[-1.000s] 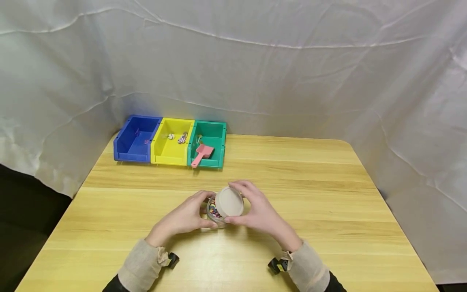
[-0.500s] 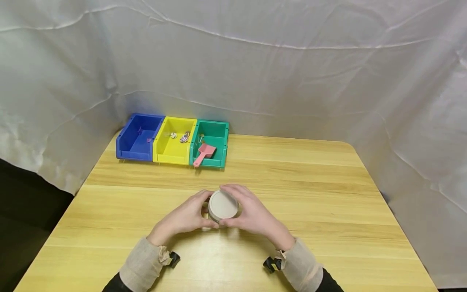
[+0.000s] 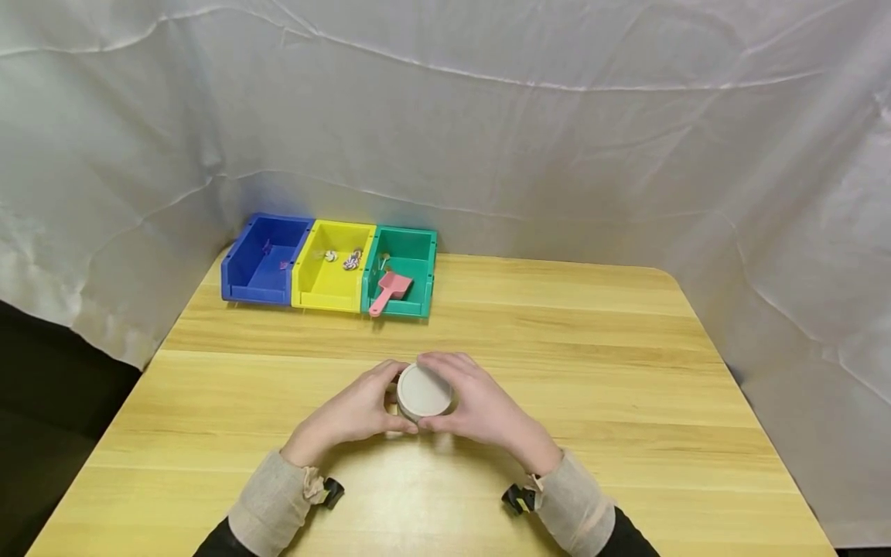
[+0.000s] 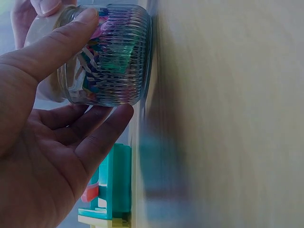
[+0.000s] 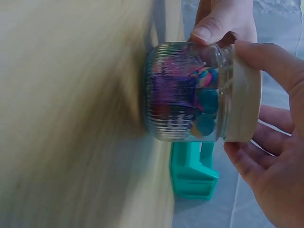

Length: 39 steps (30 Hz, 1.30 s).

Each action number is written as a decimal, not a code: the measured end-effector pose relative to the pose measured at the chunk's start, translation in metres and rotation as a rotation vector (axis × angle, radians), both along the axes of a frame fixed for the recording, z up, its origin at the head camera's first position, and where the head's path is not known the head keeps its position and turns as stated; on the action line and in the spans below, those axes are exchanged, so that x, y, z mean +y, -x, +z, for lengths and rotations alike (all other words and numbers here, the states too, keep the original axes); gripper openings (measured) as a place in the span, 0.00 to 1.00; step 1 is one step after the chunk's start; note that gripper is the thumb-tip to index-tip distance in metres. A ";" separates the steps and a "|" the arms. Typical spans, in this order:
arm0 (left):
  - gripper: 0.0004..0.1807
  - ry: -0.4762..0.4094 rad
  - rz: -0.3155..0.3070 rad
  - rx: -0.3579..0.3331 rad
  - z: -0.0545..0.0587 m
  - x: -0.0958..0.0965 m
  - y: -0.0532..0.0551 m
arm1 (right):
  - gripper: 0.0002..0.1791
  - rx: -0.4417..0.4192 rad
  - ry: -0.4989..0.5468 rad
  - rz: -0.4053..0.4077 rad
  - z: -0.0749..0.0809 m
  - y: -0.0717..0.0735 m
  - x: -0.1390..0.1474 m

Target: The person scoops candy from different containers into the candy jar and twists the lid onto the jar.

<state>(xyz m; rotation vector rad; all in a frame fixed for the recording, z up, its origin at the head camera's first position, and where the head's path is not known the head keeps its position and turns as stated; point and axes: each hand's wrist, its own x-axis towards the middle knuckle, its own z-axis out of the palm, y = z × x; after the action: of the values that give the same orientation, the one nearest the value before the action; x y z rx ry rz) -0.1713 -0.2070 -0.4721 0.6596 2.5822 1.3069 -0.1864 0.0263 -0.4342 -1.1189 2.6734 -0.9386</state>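
Observation:
A ribbed clear glass jar [image 4: 118,57] full of colourful small pieces stands upright on the wooden table. Its round beige lid [image 3: 425,391] sits over the mouth. My left hand [image 3: 355,410] holds the jar's glass side, thumb on one side and fingers on the other, as the left wrist view shows. My right hand [image 3: 480,402] grips the lid by its edge between thumb and fingers. In the right wrist view the lid [image 5: 244,97] lies across the jar's neck, with glass threads visible just below it.
Behind the hands, at the back left, stand a blue bin [image 3: 257,294], a yellow bin [image 3: 327,302] and a green bin [image 3: 418,305] side by side. A pink scoop [image 3: 392,288] leans in the green one, its handle over the front. Small candy-like pieces lie in the yellow bin.
My right hand has brought the lid left and down from a tilt beside the mouth onto the jar, covering the pieces. Over the last half second the hands have barely moved.

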 end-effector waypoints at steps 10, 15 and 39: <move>0.43 -0.012 -0.002 -0.017 0.001 0.001 0.000 | 0.49 0.090 -0.063 -0.041 0.001 -0.001 -0.005; 0.41 0.029 0.006 0.015 0.002 0.001 0.000 | 0.51 0.130 -0.050 -0.110 -0.005 -0.005 -0.010; 0.44 0.018 0.006 -0.009 0.002 0.002 0.000 | 0.43 -0.045 -0.076 0.069 0.003 0.000 0.006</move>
<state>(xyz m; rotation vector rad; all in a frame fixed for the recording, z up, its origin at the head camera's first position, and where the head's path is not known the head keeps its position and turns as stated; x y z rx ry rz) -0.1710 -0.2051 -0.4704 0.6414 2.5875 1.2833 -0.1863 0.0326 -0.4317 -1.1522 2.5934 -0.8332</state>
